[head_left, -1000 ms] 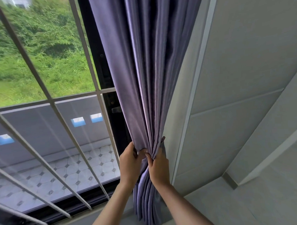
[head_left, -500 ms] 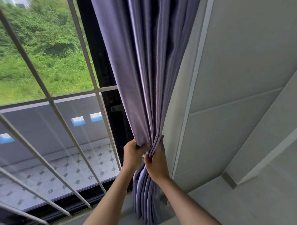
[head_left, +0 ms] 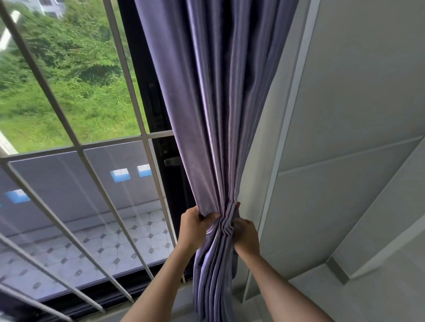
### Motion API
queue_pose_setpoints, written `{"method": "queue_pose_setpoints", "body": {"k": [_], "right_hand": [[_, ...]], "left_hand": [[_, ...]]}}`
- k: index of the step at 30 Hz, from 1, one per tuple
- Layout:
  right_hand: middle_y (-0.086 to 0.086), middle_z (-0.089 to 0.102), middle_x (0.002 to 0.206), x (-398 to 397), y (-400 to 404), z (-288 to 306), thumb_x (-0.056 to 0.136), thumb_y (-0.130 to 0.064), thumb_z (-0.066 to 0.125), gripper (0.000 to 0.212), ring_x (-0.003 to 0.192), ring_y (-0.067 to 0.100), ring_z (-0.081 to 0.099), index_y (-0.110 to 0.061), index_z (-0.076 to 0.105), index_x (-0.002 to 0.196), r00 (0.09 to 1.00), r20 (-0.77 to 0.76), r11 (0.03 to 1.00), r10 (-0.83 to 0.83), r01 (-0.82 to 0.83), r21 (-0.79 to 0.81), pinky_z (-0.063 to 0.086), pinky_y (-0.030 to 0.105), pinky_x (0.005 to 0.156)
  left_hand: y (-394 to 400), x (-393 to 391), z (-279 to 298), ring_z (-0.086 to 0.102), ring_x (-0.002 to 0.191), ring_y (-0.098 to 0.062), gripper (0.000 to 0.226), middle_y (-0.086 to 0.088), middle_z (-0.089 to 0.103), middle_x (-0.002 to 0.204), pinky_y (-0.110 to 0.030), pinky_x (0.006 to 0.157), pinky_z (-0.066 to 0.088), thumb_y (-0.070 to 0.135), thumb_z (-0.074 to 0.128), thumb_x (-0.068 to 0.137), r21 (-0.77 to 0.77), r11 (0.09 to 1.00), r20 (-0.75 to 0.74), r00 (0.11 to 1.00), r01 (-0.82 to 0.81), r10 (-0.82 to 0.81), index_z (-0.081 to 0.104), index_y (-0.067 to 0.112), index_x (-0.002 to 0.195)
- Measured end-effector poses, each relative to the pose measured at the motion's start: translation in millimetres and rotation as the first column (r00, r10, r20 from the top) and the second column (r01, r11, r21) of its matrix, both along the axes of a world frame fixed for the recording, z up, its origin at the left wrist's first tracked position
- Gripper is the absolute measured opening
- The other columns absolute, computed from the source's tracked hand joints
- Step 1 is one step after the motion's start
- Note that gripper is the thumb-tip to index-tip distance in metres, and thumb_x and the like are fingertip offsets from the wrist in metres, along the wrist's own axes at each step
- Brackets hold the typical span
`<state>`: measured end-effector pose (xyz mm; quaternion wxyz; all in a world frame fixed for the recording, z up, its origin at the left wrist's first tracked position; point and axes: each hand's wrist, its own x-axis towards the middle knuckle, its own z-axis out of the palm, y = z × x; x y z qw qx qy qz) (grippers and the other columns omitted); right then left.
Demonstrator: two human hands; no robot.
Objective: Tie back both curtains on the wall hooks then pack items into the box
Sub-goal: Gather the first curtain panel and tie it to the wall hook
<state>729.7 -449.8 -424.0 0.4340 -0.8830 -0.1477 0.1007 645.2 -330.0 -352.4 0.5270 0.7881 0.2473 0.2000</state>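
Barred window at the left, pale wall at the right, and between them the purple curtain is bunched tight at its waist. The gather is gripped by the left hand and pinched from the wall side by the right hand. No hook or tie-back is seen; the pleats are best kept squeezed together while one is found.

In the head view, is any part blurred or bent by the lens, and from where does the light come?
Head view: daylight enters through the window, giving soft sheen on the curtain folds; the window bars bow from wide-angle distortion; the greenery outside is slightly smeared; the right hand is a little blurred, the left hand sharper; faint reflections streak the lower glass.
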Motion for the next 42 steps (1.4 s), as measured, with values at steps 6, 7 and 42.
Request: {"method": "queue_pose_setpoints", "body": {"k": [6,7,42], "right_hand": [[0.002,0.006,0.161,30,17,-45,0.096,-0.04,0.047,0.052,0.139,0.033,0.031,-0.038,0.032,0.145,0.964,-0.021,0.916,0.263,-0.257,-0.308,0.037,0.044,0.108],[0.001,0.009,0.16,35,21,-50,0.095,-0.045,0.046,0.057,0.137,0.03,0.033,-0.038,0.025,0.147,0.965,-0.058,0.923,0.257,-0.262,-0.28,0.039,0.046,0.107],[-0.002,0.065,0.084,-125,-19,38,0.084,-0.019,0.062,0.013,0.071,0.014,0.061,-0.017,0.058,0.096,0.997,-0.076,0.999,0.027,-0.023,0.041,0.044,0.015,0.055]], "left_hand": [[-6,-5,0,0.055,0.055,-0.006,0.02,0.004,0.062,0.06,-0.009,0.051,0.04,0.015,0.072,0.083,0.024,0.998,0.022,0.998,-0.066,0.066,0.061,0.01,0.066],[-7,-6,-1,0.053,0.055,-0.008,0.021,0.002,0.061,0.06,-0.01,0.05,0.038,0.015,0.071,0.083,0.03,0.996,0.023,0.997,-0.079,0.078,0.061,0.005,0.067],[-26,-14,-1,0.04,0.049,-0.013,0.037,0.005,0.048,0.052,-0.018,0.044,0.033,0.019,0.066,0.085,0.093,0.985,0.066,0.988,-0.148,0.142,0.041,0.023,0.058]]}}
